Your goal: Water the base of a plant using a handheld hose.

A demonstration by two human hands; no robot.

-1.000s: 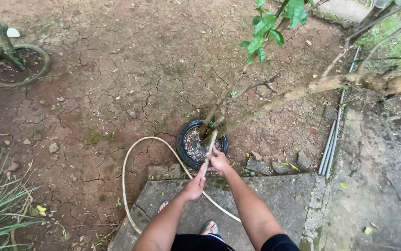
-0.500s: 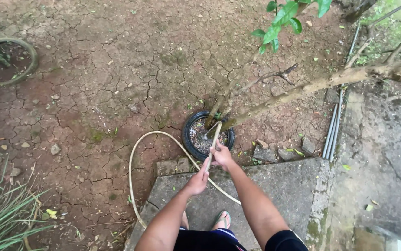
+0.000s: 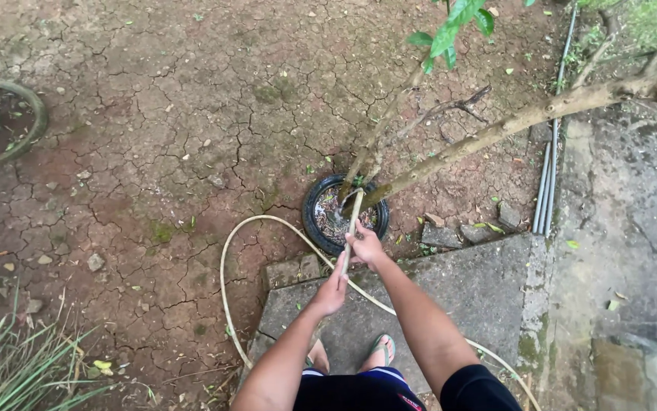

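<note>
Cracked reddish-brown bare earth (image 3: 153,114) filled most of the view, with a grey weathered concrete slab (image 3: 480,293) at the lower right, where the person stood in flip-flops. A slanting pale tree trunk (image 3: 496,133) rose from a black rubber tyre ring (image 3: 311,221) set in the soil just beyond the slab's corner; thinner stems rose beside it, one carrying green leaves (image 3: 450,30) at the top of the view. Grey pipes (image 3: 545,190) lay along the ground to the right, and another tyre ring (image 3: 9,122) sat well apart at the far left.

A long, pale cream flexible garden hose (image 3: 225,266) looped over the earth, crossed the slab and came up into both hands. The right hand (image 3: 368,247) was clamped around the hose near its end, which pointed into the black ring. The left hand (image 3: 331,291) was closed around the hose just behind, touching it lower down.
</note>
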